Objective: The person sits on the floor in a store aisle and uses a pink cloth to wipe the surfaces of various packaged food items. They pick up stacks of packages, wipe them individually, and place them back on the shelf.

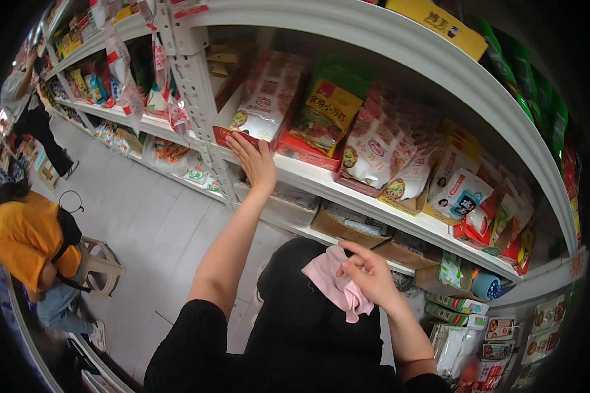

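My left hand (253, 163) reaches forward with its fingers spread. Its fingertips rest against the red front of an open display box (222, 136) at the shelf's edge. White seasoning packets (265, 105) stand in that box. Over my black-clad thigh, my right hand (371, 277) has its fingers bent around a crumpled pink cloth (327, 275), the index finger stretched out above it. Part of the cloth is hidden by the hand. Further along the shelf are a red box (307, 151) with yellow packets (327, 118) and another box of white packets (373, 152).
Lower down, cardboard trays (349, 223) line a shelf. A blue round container (486, 286) and hanging packets (501, 328) are at right. At left, a person in orange (27, 236) sits near a plastic stool (101, 267). Another person (34, 118) stands farther along the tiled aisle (162, 216).
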Demonstrator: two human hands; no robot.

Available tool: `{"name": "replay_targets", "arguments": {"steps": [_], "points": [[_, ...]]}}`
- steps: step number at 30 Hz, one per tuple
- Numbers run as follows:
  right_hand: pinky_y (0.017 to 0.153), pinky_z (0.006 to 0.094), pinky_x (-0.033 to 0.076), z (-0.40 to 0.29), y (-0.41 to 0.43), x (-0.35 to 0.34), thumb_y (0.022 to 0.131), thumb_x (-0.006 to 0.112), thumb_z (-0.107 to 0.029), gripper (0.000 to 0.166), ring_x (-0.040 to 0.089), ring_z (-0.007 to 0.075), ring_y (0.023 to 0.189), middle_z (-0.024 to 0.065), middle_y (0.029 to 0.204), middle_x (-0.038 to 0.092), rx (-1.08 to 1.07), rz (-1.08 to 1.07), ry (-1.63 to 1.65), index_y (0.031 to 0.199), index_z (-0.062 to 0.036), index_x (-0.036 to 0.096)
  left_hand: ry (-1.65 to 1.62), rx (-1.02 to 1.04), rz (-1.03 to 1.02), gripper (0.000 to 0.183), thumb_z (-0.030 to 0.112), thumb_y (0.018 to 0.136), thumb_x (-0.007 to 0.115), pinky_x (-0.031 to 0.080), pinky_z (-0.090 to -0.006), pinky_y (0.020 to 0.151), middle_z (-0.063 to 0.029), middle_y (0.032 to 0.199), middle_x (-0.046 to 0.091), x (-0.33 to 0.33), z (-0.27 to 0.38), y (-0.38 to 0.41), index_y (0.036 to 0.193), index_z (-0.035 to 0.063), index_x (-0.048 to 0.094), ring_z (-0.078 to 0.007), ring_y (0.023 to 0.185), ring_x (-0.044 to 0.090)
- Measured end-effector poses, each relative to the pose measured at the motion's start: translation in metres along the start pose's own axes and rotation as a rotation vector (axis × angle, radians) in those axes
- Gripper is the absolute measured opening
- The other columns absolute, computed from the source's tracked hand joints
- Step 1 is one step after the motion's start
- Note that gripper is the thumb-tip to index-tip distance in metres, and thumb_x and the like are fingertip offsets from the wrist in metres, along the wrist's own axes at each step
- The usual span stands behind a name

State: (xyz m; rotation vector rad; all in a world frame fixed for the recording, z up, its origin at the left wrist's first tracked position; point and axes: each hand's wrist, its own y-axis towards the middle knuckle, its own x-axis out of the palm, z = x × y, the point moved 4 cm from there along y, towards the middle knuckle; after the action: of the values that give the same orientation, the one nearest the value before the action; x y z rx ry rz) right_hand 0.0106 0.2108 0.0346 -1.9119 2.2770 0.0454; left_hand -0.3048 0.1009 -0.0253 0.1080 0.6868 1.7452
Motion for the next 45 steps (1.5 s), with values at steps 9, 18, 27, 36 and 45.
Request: {"name": "replay_targets", "arguments": {"steps": [9,18,27,36,45], "points": [[0.068,0.0227,0.046,0.0,-0.04,-0.017,0.088,0.055,-0.004,0.037,0.059,0.0082,0.071,0.0043,0.079,0.064,-0.016,0.015,-0.051,0.124,-0.0009,0.05,0.181,-0.098,-0.121,0.078,0.051,0.093,0.032,-0.001,-0.0465,0.111,-0.0249,0.15,-0.003,0.005,-0.001,0.011,0.145,0.0017,0.001,-0.0336,0.14,-0.004],[0.069,0.0221,0.046,-0.015,-0.068,-0.019,0.09,0.053,-0.005,0.032,0.059,0.0087,0.072,0.0058,0.08,0.065,-0.097,0.107,0.121,0.122,-0.0009,0.053,-0.207,0.057,-0.362,0.058,0.033,0.095,0.041,0.017,-0.0403,0.111,-0.0232,0.144,0.025,-0.044,0.052,-0.09,0.139,-0.0017,0.026,-0.0333,0.135,0.024],[0.076,0.0211,0.043,-0.039,-0.058,-0.025,0.094,0.052,-0.023,0.03,0.055,0.0086,0.084,0.0049,0.09,0.062,-0.166,0.149,0.483,0.113,-0.0006,0.057,-0.76,-0.423,-1.492,0.056,0.028,0.089,0.054,0.039,-0.0323,0.094,-0.0098,0.125,0.049,-0.126,0.14,-0.313,0.133,-0.0019,0.035,-0.0179,0.111,0.049],[0.088,0.0367,0.044,0.032,-0.045,-0.138,0.078,0.064,-0.009,0.036,0.055,0.0286,0.099,0.0148,0.108,0.056,-0.29,0.729,-0.494,0.111,-0.0002,0.056,-1.144,-1.195,-1.195,0.039,0.022,0.092,0.048,0.045,-0.035,0.091,-0.0079,0.111,0.055,-0.158,0.102,-0.294,0.127,0.0052,0.043,-0.0218,0.101,0.055],[0.08,0.0402,0.043,0.031,-0.011,-0.213,0.068,0.061,0.003,0.031,0.051,0.0318,0.094,0.0112,0.094,0.053,-0.353,0.93,-1.184,0.097,-0.0048,0.055,-1.335,-1.099,-1.132,0.031,0.031,0.093,0.048,0.044,-0.0344,0.053,-0.0129,0.083,0.056,-0.154,0.022,-0.316,0.111,0.0061,0.051,-0.0217,0.057,0.052]]}}
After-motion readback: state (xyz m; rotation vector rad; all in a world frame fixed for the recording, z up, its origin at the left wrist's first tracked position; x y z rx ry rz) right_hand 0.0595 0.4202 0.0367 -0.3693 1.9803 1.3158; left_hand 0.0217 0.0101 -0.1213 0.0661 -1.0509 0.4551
